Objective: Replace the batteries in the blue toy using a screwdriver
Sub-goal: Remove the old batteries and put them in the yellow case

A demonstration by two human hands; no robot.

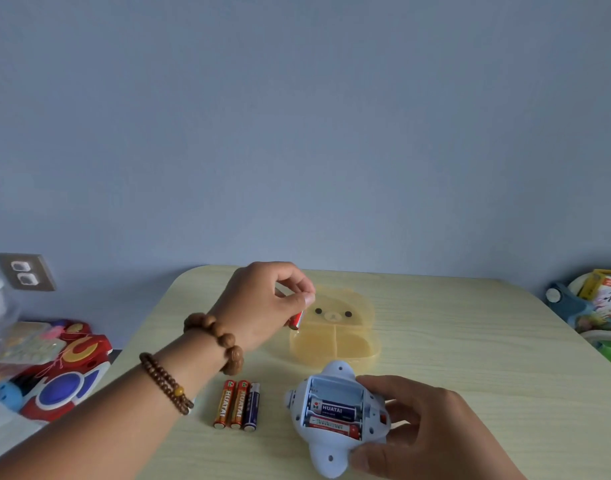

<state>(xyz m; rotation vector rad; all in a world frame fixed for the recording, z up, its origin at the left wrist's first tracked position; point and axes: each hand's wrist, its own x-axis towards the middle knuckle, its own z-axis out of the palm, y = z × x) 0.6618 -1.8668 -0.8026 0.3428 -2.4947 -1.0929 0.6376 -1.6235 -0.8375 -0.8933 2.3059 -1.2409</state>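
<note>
Dark battery (336,409), just left of the right hand (432,431): we read "HUATAI".
Orange batteries (224,405), near the left hand (259,306): we read "HUATAI".

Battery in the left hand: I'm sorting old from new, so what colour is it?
The battery is red; the head view shows it.

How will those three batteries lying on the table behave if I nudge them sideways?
The three batteries are smooth cylinders lying on their sides on the flat table, so a sideways nudge would probably roll them. They lie close side by side, so pushing one likely shifts the others. Small and glossy, they may slip.
</note>
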